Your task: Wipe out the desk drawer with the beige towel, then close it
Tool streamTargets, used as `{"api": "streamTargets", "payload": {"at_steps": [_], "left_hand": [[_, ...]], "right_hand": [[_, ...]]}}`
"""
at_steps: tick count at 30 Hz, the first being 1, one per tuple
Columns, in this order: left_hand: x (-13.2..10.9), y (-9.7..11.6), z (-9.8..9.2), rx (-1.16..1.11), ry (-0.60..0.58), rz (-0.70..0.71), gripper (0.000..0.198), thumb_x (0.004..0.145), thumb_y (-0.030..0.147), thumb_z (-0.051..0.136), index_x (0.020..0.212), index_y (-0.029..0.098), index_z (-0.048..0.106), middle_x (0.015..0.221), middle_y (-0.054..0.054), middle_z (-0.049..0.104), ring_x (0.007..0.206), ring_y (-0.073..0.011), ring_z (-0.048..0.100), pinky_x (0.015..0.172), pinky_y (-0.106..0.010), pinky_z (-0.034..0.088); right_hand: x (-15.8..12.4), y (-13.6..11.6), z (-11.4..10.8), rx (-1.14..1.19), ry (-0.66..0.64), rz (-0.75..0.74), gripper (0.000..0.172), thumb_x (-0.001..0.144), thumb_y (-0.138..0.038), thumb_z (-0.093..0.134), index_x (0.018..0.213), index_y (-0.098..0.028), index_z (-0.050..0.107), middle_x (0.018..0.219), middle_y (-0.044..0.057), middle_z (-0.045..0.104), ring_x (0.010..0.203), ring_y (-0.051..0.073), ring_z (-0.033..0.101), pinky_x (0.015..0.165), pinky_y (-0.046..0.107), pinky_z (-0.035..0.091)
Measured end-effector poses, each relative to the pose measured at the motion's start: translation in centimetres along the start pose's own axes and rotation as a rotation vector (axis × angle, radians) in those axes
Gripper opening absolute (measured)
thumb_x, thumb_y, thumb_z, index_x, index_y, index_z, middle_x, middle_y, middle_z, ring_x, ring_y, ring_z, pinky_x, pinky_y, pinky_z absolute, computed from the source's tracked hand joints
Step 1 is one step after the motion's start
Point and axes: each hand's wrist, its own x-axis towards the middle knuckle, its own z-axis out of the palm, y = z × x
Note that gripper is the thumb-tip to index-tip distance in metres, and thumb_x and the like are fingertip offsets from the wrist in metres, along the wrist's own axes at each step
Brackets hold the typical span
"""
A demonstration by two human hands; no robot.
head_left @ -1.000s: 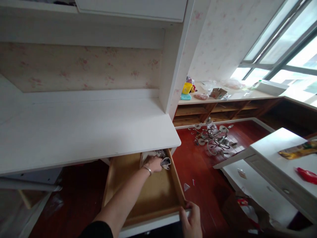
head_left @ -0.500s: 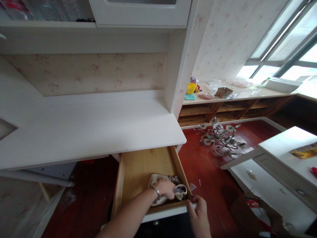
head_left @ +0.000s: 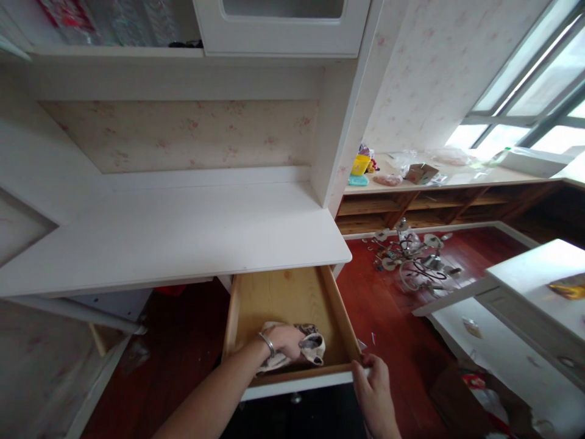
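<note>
My left hand (head_left: 284, 340), with a silver bangle at the wrist, is closed on a bunched cream cloth (head_left: 314, 350) with dark patterned patches. Its fingertips are partly hidden in the folds. Hand and cloth are inside a pulled-out wooden drawer (head_left: 274, 292), near its front panel. My right hand (head_left: 375, 381) grips the drawer's front right corner, thumb on the near side and fingers bent over the edge. Above the drawer's back end runs the white desk top (head_left: 196, 231).
Over the desk hangs a white cabinet (head_left: 283, 36). A dismantled chandelier (head_left: 415, 259) lies on the red floor to the right. A low white cabinet (head_left: 525, 292) stands at the right, with a brown bag (head_left: 452, 396) before it. A yellow cup (head_left: 361, 164) sits on the window-side shelf.
My left hand has shifted the cloth leftward inside the drawer, away from the right side wall. My right hand stays on the drawer's corner. The view has turned slightly left.
</note>
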Motion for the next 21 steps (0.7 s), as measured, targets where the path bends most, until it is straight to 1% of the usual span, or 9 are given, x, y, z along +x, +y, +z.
{"api": "streamTargets", "payload": {"at_steps": [2, 5, 8, 10, 14, 18, 21], "left_hand": [[-1.5, -1.6, 0.4, -0.037, -0.01, -0.007, 0.043, 0.069, 0.057, 0.06, 0.097, 0.027, 0.071, 0.102, -0.007, 0.071, 0.09, -0.0287, 0.066, 0.073, -0.034, 0.052], [-3.6, -3.7, 1.5, -0.052, -0.001, -0.037, 0.045, 0.07, 0.059, 0.059, 0.097, 0.025, 0.072, 0.101, -0.007, 0.071, 0.087, -0.0281, 0.067, 0.07, -0.033, 0.052], [-5.2, -5.2, 2.4, -0.047, 0.025, -0.075, 0.044, 0.072, 0.059, 0.057, 0.096, 0.025, 0.072, 0.097, -0.007, 0.072, 0.083, -0.0275, 0.067, 0.067, -0.032, 0.051], [-5.7, -5.9, 2.5, -0.052, 0.058, -0.092, 0.041, 0.074, 0.055, 0.056, 0.097, 0.025, 0.071, 0.097, -0.007, 0.071, 0.083, -0.0269, 0.067, 0.066, -0.031, 0.051], [-5.2, -7.2, 1.8, -0.063, 0.125, -0.103, 0.035, 0.076, 0.049, 0.057, 0.098, 0.025, 0.069, 0.098, -0.007, 0.071, 0.085, -0.0258, 0.066, 0.067, -0.03, 0.051], [-3.6, -8.6, 0.5, -0.066, 0.152, -0.092, 0.031, 0.077, 0.047, 0.059, 0.096, 0.026, 0.069, 0.096, -0.004, 0.071, 0.086, -0.0234, 0.066, 0.071, -0.029, 0.05], [-2.4, -10.1, -0.6, -0.072, 0.195, -0.078, 0.03, 0.078, 0.044, 0.059, 0.097, 0.022, 0.068, 0.099, -0.006, 0.07, 0.089, -0.0235, 0.065, 0.077, -0.031, 0.05]], "right_hand": [[0.1, 0.2, 0.0, -0.008, -0.005, 0.007, 0.043, 0.074, -0.06, 0.052, 0.091, -0.02, 0.052, 0.097, 0.006, 0.052, 0.094, 0.025, 0.049, 0.084, 0.038, 0.038], [0.2, 0.4, 0.0, -0.029, -0.021, 0.016, 0.046, 0.073, -0.062, 0.051, 0.091, -0.019, 0.051, 0.097, 0.006, 0.05, 0.093, 0.026, 0.048, 0.085, 0.04, 0.038], [0.2, 0.5, 0.0, -0.032, -0.024, 0.015, 0.048, 0.073, -0.063, 0.05, 0.093, -0.019, 0.051, 0.099, 0.006, 0.05, 0.095, 0.026, 0.048, 0.087, 0.041, 0.037], [0.2, 0.6, 0.0, -0.029, -0.021, 0.014, 0.049, 0.073, -0.064, 0.05, 0.094, -0.019, 0.051, 0.1, 0.006, 0.05, 0.096, 0.027, 0.048, 0.088, 0.041, 0.036], [0.3, 1.0, 0.1, -0.035, -0.02, 0.008, 0.049, 0.072, -0.064, 0.051, 0.093, -0.019, 0.051, 0.099, 0.006, 0.051, 0.097, 0.027, 0.049, 0.088, 0.04, 0.037], [0.5, 1.5, 0.1, -0.045, -0.017, -0.005, 0.048, 0.073, -0.063, 0.052, 0.094, -0.02, 0.052, 0.099, 0.007, 0.052, 0.097, 0.027, 0.05, 0.089, 0.04, 0.037], [0.8, 1.8, 0.1, -0.039, -0.016, -0.008, 0.049, 0.071, -0.064, 0.055, 0.092, -0.02, 0.052, 0.097, 0.007, 0.053, 0.096, 0.028, 0.05, 0.089, 0.041, 0.037]]}}
